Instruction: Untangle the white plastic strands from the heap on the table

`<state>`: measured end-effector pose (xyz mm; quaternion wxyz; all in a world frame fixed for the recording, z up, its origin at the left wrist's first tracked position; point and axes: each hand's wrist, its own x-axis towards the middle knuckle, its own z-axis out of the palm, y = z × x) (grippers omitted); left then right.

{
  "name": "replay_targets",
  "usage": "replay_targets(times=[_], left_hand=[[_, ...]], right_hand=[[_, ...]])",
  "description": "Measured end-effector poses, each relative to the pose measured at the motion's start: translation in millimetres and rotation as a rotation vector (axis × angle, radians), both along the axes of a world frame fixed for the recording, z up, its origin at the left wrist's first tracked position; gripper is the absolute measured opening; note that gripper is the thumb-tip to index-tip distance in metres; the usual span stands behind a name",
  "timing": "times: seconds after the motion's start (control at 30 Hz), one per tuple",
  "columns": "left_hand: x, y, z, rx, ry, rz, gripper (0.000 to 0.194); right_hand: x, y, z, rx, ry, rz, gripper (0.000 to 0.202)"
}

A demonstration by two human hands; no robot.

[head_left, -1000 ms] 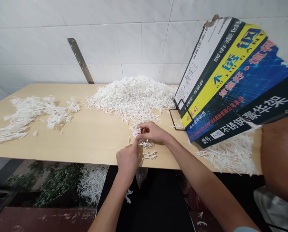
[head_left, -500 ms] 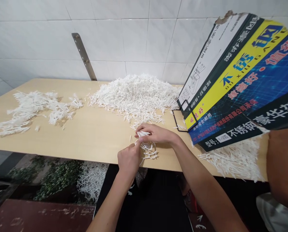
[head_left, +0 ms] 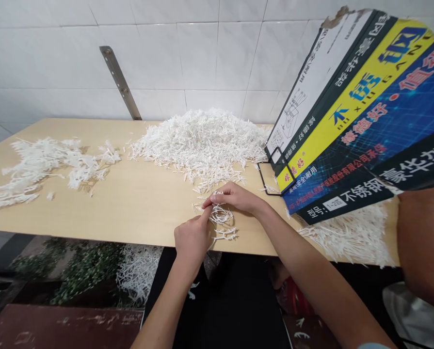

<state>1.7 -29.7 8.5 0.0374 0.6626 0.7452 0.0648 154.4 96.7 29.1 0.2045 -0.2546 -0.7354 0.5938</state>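
Thin white branching pieces (head_left: 222,216) were spread on the counter (head_left: 144,208) near its front edge, partly covered by both hands. The left hand (head_left: 192,236) and right hand (head_left: 236,198) were closed, fingertips meeting; whatever was pinched there was hidden. A printed box (head_left: 351,131) was cut off rightward. Bare surface was seen leftward, before a loose white heap (head_left: 38,162).

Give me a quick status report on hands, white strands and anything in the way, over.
Left hand and right hand meeting at fingertips. White strands right there, exact grip unclear. Printed carton off right, clear of both hands.
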Motion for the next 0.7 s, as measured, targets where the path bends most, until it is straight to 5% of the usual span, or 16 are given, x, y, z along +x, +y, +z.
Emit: replay_targets(times=[0.2,0.5,0.7], left_hand=[[-1,1,-3.8,0.014,-0.010,0.013,0.057],[-2,-3,-5.0,0.033,-0.018,-0.005,0.044],[-1,-3,-5.2,0.034,0.017,0.024,0.045]], right_hand=[[-8,0,-15.4,-0.076,0.090,-0.104,0.046],[-14,11,-29.4,-0.216,0.394,-0.614,0.057],[-14,11,-22.7,-0.098,0.262,-0.473,0.047]])
